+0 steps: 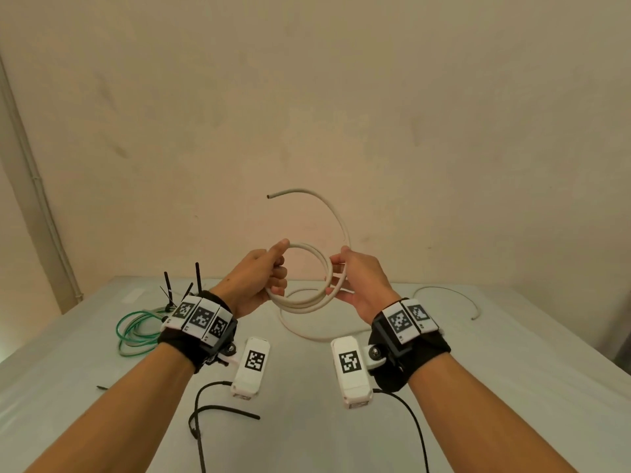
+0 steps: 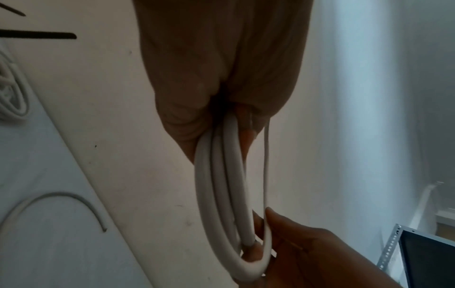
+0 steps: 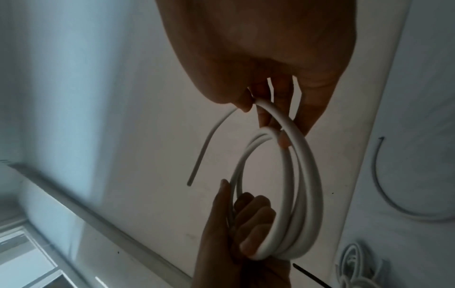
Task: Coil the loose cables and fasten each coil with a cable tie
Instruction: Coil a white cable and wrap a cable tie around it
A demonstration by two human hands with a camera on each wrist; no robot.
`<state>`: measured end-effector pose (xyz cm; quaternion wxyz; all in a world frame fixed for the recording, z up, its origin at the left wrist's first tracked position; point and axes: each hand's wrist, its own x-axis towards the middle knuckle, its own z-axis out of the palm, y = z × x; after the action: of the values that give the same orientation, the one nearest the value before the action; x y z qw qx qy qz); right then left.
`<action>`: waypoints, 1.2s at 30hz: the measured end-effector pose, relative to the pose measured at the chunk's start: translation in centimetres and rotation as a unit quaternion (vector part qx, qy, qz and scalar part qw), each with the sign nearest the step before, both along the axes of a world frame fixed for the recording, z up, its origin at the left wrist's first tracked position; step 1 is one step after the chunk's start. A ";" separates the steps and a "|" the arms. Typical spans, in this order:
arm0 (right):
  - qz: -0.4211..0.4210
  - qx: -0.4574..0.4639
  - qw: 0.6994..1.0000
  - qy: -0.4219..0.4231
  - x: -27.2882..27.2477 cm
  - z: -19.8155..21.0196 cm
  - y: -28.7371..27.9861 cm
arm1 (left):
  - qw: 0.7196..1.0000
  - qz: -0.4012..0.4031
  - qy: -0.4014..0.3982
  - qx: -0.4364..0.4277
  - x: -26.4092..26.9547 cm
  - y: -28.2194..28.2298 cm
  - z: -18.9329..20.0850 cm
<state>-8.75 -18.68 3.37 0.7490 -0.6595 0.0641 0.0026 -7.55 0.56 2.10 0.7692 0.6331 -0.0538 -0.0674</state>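
Above the tabletop (image 1: 512,353), left hand (image 1: 254,279) and right hand (image 1: 363,285) grip the white coil (image 1: 307,302), fingers (image 3: 256,220) curled round it.

two hands (image 1: 263,278) (image 1: 362,285), three white cables (image 1: 307,302) (image 1: 454,295) (image 1: 297,329) (one coiled), one green cable coil (image 1: 136,331), several black cable ties (image 1: 198,278)

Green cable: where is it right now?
Head view: the green cable lies coiled on the table, on the left, just beyond the left hand's wrist.

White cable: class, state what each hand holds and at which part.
Both hold the white cable coil, raised above the table. The left hand grips its left side; the right hand pinches its right side. The free end arcs upward.
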 end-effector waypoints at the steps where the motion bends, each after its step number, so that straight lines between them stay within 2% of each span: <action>1: 0.009 -0.005 1.000 -0.001 -0.2 0.1 0.2 | 1.000 -0.005 0.001 0.001 -0.2 0.2 0.0; 6: -0.004 -0.070 0.997 -0.020 -0.4 0.7 0.9 | 1.000 -0.025 0.005 -0.017 -0.7 0.7 -0.1; 10: -0.019 -0.222 0.972 -0.080 0.0 0.2 0.4 | 1.000 -0.013 0.001 0.007 -1.1 1.0 -0.2; 11: -0.009 -0.217 0.973 -0.075 0.1 -0.1 0.1 | 1.000 -0.012 0.000 0.015 -1.1 1.1 -0.1; 14: 0.057 -0.058 0.996 -0.037 0.0 -0.8 0.0 | 0.998 -0.033 -0.003 0.050 -1.2 0.8 0.2; 15: 0.057 -0.034 0.997 -0.038 0.1 -1.0 0.2 | 0.996 -0.049 -0.008 0.068 -1.4 0.4 0.4; 18: 0.020 -0.093 0.994 -0.053 0.1 -1.4 0.9 | 0.985 -0.087 -0.053 0.139 -2.0 -0.7 0.5; 20: 0.010 -0.135 0.990 -0.049 -0.1 -1.3 1.1 | 0.976 -0.086 -0.083 0.181 -2.3 -1.3 0.7; 25: 0.019 -0.250 0.967 -0.048 -0.6 -0.8 1.4 | 0.960 0.030 -0.113 0.254 -1.9 -1.8 0.5; 31: 0.033 -0.342 0.936 -0.074 -1.6 0.2 2.0 | 0.920 0.152 -0.159 0.325 -1.0 -2.3 -0.3; 33: 0.031 -0.342 0.937 -0.065 -1.3 0.0 2.3 | 0.900 0.173 -0.176 0.359 -0.7 -2.3 -0.3; 36: 0.022 -0.277 0.960 -0.023 -0.5 -0.5 2.6 | 0.872 0.222 -0.200 0.389 -0.7 -2.5 -0.2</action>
<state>-9.24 -16.11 2.85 0.5383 -0.8421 0.0301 -0.0137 -8.20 -1.96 1.87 0.4287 0.8761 -0.0342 0.2179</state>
